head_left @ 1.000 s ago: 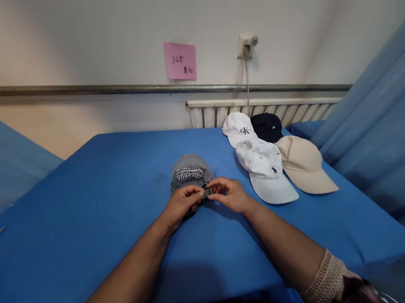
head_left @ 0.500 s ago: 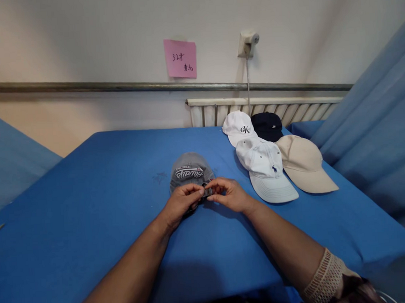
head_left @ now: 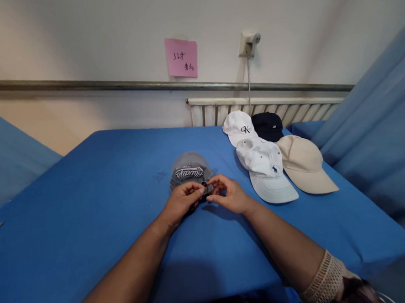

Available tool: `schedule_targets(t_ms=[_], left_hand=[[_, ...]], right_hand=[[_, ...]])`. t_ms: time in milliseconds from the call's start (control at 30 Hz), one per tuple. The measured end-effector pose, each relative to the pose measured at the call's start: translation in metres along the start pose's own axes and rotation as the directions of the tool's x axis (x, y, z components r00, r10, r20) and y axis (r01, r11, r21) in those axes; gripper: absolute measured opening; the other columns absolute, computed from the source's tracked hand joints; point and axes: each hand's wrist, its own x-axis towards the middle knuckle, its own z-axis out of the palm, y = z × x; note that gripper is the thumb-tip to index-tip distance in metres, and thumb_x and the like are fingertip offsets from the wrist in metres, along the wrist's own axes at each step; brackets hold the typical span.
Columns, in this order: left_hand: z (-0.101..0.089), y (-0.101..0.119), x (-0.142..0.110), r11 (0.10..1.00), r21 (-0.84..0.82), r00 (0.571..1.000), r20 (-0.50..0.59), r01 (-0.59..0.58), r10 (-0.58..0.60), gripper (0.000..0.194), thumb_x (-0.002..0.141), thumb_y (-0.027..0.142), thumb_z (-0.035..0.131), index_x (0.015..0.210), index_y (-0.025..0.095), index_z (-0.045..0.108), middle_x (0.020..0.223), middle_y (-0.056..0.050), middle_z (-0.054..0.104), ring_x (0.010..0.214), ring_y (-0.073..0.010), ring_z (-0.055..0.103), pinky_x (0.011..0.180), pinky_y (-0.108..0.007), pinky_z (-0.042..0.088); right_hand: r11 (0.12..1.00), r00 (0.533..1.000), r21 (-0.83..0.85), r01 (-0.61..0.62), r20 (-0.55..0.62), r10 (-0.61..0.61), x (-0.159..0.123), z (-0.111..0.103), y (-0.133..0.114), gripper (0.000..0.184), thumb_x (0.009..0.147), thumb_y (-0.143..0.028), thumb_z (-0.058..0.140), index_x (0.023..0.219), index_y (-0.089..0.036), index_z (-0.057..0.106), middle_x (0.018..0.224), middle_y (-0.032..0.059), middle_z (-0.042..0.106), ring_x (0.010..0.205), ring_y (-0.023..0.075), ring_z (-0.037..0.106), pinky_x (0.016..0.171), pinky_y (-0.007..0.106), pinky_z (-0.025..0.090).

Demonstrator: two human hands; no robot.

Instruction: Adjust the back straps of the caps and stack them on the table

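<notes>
A grey baseball cap [head_left: 191, 162] with white lettering that reads upside down lies on the blue-covered table in front of me. Its adjusting strap [head_left: 209, 189], with a small dark buckle, is lifted between my hands at the cap's near right side. My left hand [head_left: 182, 202] pinches the strap from the left between thumb and fingers, hiding the cap's near edge. From the right, my right hand [head_left: 231, 195] has its thumb and fingertips around the strap's other end.
To the right sit a white cap [head_left: 238, 124], a black cap [head_left: 267, 125], a pale cap [head_left: 263, 166] and a beige cap [head_left: 302, 163]. Behind the blue table cover [head_left: 89, 199] are a radiator [head_left: 220, 111] and a metal rail [head_left: 126, 85]. Blue curtains [head_left: 385, 103] hang at the sides.
The strap end between my hands has tilted up slightly to the right, and my right fingertips have shifted a little on it. The caps on the right stay where they were.
</notes>
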Motion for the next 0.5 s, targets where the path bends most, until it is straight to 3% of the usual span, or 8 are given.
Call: schedule_targets(t_ms=[100, 233, 400, 500], left_hand=[[0.0014, 0.0007, -0.0007, 1.000, -0.008, 1.000, -0.012, 0.005, -0.006, 0.037, 0.071, 0.048, 0.075, 0.084, 0.016, 0.064, 0.054, 0.005, 0.051, 0.045, -0.0067, 0.041, 0.043, -0.019, 0.029], [0.0019, 0.0010, -0.0008, 1.000, 0.004, 1.000, -0.014, 0.004, -0.004, 0.038, 0.071, 0.050, 0.075, 0.084, 0.016, 0.066, 0.058, 0.003, 0.056, 0.048, -0.0077, 0.045, 0.046, -0.019, 0.034], [-0.0023, 0.0037, 0.0000, 0.994, -0.080, 0.986, -0.156, -0.075, 0.062, 0.047, 0.069, 0.053, 0.076, 0.095, 0.015, 0.069, 0.081, -0.005, 0.070, 0.064, -0.0134, 0.059, 0.057, -0.024, 0.047], [-0.0043, 0.0032, -0.0014, 0.990, -0.027, 0.974, -0.189, -0.135, 0.128, 0.046, 0.068, 0.049, 0.078, 0.099, 0.016, 0.068, 0.090, -0.006, 0.072, 0.071, -0.0162, 0.063, 0.064, -0.027, 0.050]], right_hand=[[1.000, 0.999, 0.008, -0.025, -0.023, 0.025, -0.0006, -0.0014, -0.0010, 0.022, 0.079, -0.037, 0.070, 0.088, -0.020, 0.058, 0.075, -0.0010, 0.063, 0.065, 0.0126, 0.058, 0.063, 0.026, 0.047], [0.997, 0.997, 0.032, -0.071, -0.018, 0.072, 0.0013, -0.0010, 0.0013, 0.024, 0.082, -0.042, 0.065, 0.076, -0.020, 0.056, 0.061, -0.0038, 0.058, 0.054, 0.0109, 0.054, 0.055, 0.024, 0.041], [0.989, 0.990, 0.109, -0.096, -0.091, 0.106, 0.0043, -0.0024, 0.0024, 0.028, 0.080, -0.046, 0.066, 0.074, -0.020, 0.057, 0.060, -0.0023, 0.061, 0.056, 0.0124, 0.057, 0.055, 0.024, 0.044], [0.986, 0.985, 0.126, -0.105, -0.122, 0.120, 0.0054, -0.0036, 0.0017, 0.028, 0.079, -0.047, 0.066, 0.075, -0.020, 0.061, 0.061, -0.0018, 0.062, 0.057, 0.0127, 0.058, 0.057, 0.025, 0.046]])
